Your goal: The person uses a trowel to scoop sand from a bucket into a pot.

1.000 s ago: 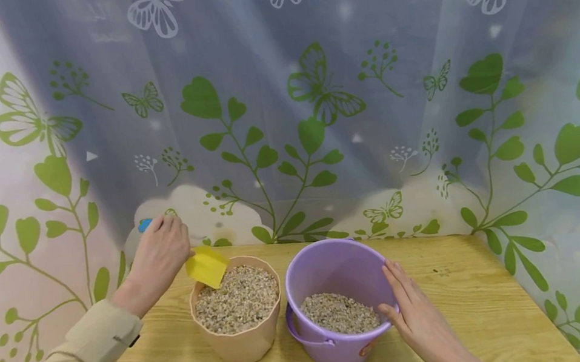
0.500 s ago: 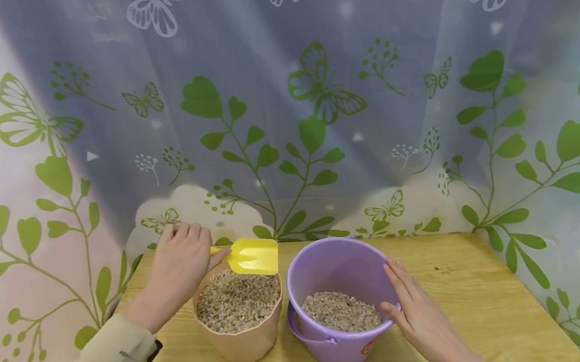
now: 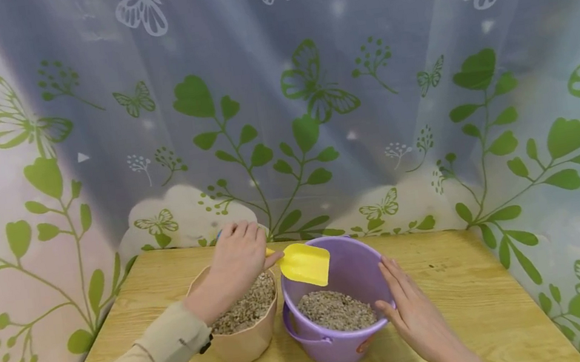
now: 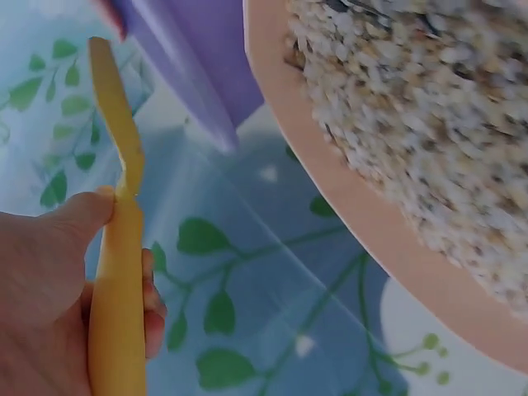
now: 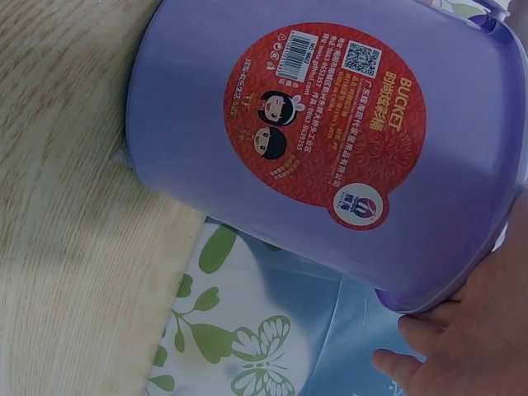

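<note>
My left hand (image 3: 238, 254) grips the handle of a yellow toy shovel (image 3: 306, 264), whose blade hangs over the near-left rim area of a purple bucket (image 3: 335, 353). No gravel shows on the blade. Grey-beige gravel (image 3: 336, 311) covers the bucket's bottom. Under my left wrist stands a peach pot (image 3: 243, 347), nearly full of similar gravel (image 4: 412, 124). In the left wrist view, the yellow handle (image 4: 117, 305) lies between thumb and fingers. My right hand (image 3: 420, 316) rests with straight fingers against the bucket's right rim; the right wrist view shows fingertips touching that rim (image 5: 429, 299).
Both containers stand side by side on a wooden table (image 3: 451, 319). A curtain (image 3: 260, 117) printed with leaves and butterflies hangs behind the table and along its sides. The bucket's handle (image 3: 302, 335) hangs down on its left, and a red label (image 5: 322, 115) marks its outside.
My left hand has carried the shovel rightward from above the pot to over the bucket, turning its blade on the way. My right hand stays at the bucket's rim.
</note>
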### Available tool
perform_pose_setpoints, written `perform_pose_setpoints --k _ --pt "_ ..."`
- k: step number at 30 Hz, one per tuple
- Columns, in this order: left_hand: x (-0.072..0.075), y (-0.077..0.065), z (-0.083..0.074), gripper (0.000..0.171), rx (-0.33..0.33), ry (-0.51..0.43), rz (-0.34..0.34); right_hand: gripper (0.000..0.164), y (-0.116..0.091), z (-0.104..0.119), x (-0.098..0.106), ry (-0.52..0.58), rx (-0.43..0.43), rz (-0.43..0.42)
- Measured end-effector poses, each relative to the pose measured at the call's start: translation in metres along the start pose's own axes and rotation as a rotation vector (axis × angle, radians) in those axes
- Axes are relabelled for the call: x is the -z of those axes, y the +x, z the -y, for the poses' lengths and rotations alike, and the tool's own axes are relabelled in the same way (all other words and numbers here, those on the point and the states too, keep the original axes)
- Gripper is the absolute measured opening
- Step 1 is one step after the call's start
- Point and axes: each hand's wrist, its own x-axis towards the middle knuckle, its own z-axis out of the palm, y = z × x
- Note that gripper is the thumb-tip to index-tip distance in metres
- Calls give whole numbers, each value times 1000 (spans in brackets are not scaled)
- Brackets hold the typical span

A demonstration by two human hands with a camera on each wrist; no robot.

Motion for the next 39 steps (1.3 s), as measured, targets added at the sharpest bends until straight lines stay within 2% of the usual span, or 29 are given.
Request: perform_pose_setpoints --k 3,7,9,11,14,18,21,27,31,34,39 --pt "-4 11 -17 54 -68 82 18 67 0 -1 0 -2 7 -5" --pt "-7 23 -38 53 -186 220 83 67 0 -1 0 -5 18 -10" --pt "-8 29 -47 51 -246 286 107 67 0 -1 0 -7 21 -10" --pt "-10 34 -53 41 -300 350 137 67 0 0 0 -2 17 -6" --pt "-13 41 -64 34 -402 455 198 67 0 0 0 4 13 -2" --pt "-20 46 -78 37 -552 593 308 67 0 0 1 1 10 -4" --pt "-27 45 -88 34 -617 662 371 67 -1 -1 1 -6 14 -9" --pt "-42 42 -103 44 -689 699 391 66 -3 -2 0 -1 4 -8" --pt "-49 45 -107 43 -685 681 390 66 -3 -2 1 0 -1 -5" --pt "-55 48 -108 37 -688 670 363 66 -2 -2 1 0 -2 -7" --pt "-64 47 -110 27 -734 657 306 66 -2 -1 0 -4 5 -13"
